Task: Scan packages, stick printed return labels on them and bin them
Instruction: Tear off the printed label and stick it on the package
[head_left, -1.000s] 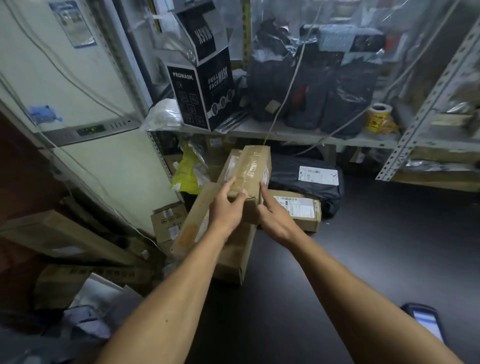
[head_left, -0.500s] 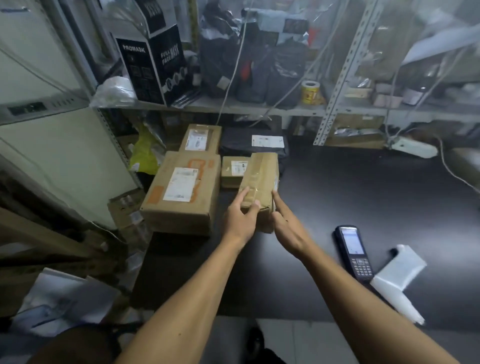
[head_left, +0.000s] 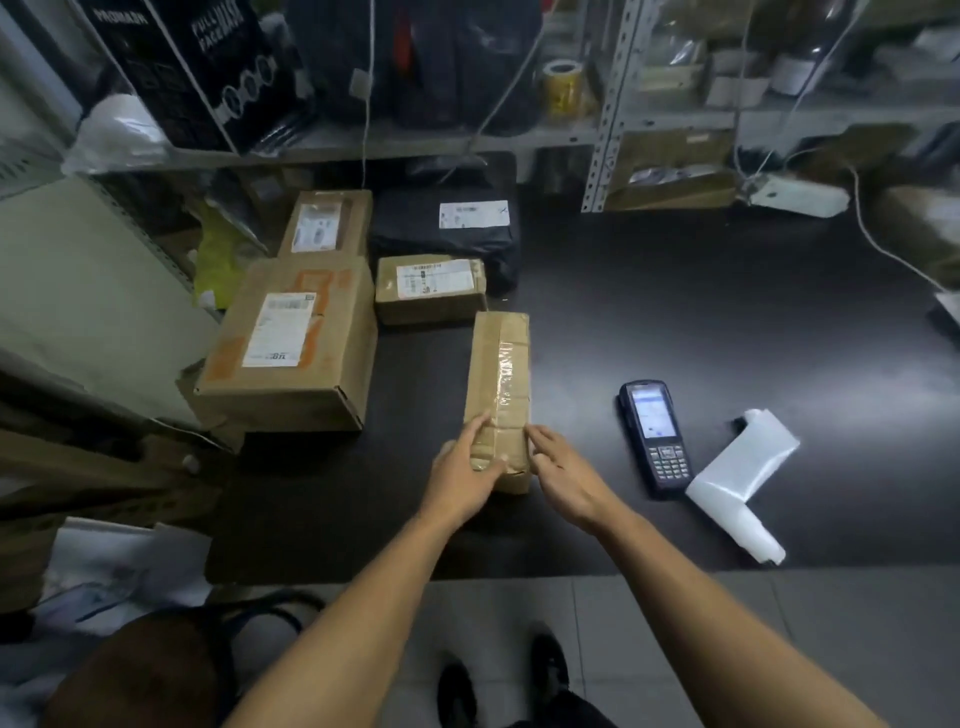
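A long taped brown package (head_left: 498, 379) lies flat on the dark table (head_left: 701, 322), plain side up with no label showing. My left hand (head_left: 462, 473) rests on its near left end, fingers spread over the top. My right hand (head_left: 563, 470) touches the near right edge with relaxed fingers. A black handheld scanner (head_left: 655, 436) with a lit screen lies to the right. A curl of white label backing paper (head_left: 740, 480) sits beside it.
Labelled packages sit at the back left: a large box (head_left: 291, 348), a small box (head_left: 431, 288), a box behind (head_left: 324, 223) and a black mailer bag (head_left: 447, 228). A metal shelf (head_left: 395, 148) with goods, cables and a yellow tape roll (head_left: 561, 85) stands behind. Papers lie on the floor at left.
Both hands brought the long package down from in front of the shelf and laid it flat on the table, nearer to me. The view tilted down.
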